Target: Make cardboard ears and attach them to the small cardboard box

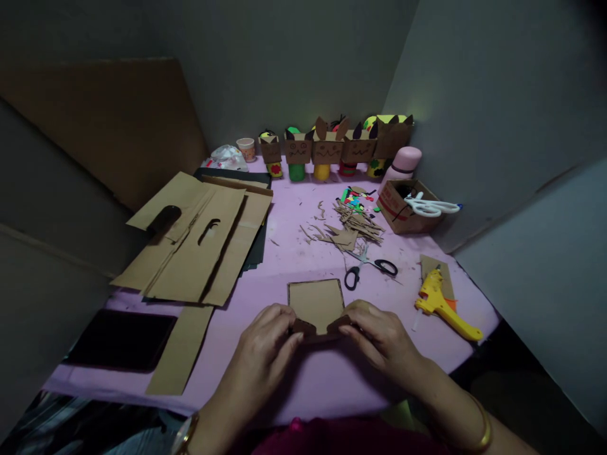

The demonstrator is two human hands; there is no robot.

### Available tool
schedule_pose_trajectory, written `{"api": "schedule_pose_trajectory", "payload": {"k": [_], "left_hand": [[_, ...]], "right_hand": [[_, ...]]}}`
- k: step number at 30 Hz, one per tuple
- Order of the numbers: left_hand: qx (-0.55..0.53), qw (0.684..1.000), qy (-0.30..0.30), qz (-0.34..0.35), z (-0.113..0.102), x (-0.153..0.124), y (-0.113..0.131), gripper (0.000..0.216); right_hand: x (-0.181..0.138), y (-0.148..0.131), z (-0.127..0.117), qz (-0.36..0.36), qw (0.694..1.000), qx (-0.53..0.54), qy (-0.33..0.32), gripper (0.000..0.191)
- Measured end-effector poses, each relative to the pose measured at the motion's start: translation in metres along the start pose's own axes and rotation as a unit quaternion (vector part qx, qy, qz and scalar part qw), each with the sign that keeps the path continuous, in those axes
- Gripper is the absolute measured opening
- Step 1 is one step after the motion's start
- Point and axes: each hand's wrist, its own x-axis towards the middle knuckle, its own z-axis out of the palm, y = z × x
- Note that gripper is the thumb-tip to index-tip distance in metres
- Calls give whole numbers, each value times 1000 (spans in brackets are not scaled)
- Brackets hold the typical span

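A squarish cardboard piece (317,300) with dark-marked edges lies near the front of the table. Two brown pointed flaps rise at its near end, partly covered by my fingers. My left hand (272,341) is closed, pinching the left flap between thumb and fingers. On the other side, my right hand (379,332) pinches the right flap the same way. Just beyond the piece, black-handled scissors (365,266) lie with their blades among cardboard scraps (355,227). A yellow glue gun (443,303) rests on a cardboard strip to the right.
Flattened cardboard sheets (190,243) are stacked at left, near a dark tablet-like slab (123,339) and a cardboard strip (180,351). Several animal-faced cardboard figures (327,148) line the back. A pink bottle (405,164) and a box (408,212) holding white-handled scissors stand right.
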Motion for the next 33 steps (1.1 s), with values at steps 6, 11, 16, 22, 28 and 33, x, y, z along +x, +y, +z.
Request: {"api": "schedule_pose_trajectory", "payload": {"k": [6,11,16,22,28,33], "left_hand": [[43,998,-31,-22,-6,3,9,17],[79,996,-36,-36,-5,3,10,16],[100,993,-48,-25,-3,4,10,17],[127,992,-27,-6,0,3,7,15],[129,991,-26,-9,1,2,5,15],[124,991,-34,-26,-1,3,6,15]], "right_hand": [[3,-1,-2,3,1000,-12,-3,20],[3,0,-1,6,1000,-13,2,18],[1,1,0,21,1000,-10,-6,17],[2,-1,-2,24,999,-12,-18,18],[6,-5,-5,36,998,-18,-42,21],[7,-5,-5,32,999,-7,-36,19]]}}
